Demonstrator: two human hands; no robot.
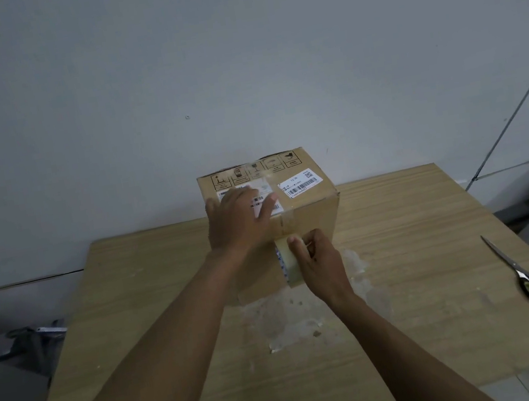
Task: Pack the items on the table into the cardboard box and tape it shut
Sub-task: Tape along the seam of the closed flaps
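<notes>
A closed cardboard box (312,206) with white barcode labels stands on the wooden table (415,221). Clear tape runs across its top seam and down the near side. My left hand (238,221) lies flat on the box top, fingers spread and straight, pressing down over a label. My right hand (317,261) grips a roll of clear tape (287,266) against the box's near face, thumb over the roll's top.
Scissors with green handles (528,276) lie on the table at the right, near its edge. Pale residue patches (292,320) mark the tabletop before the box. A dark bundle (32,341) sits on the floor to the left. A grey wall rises behind.
</notes>
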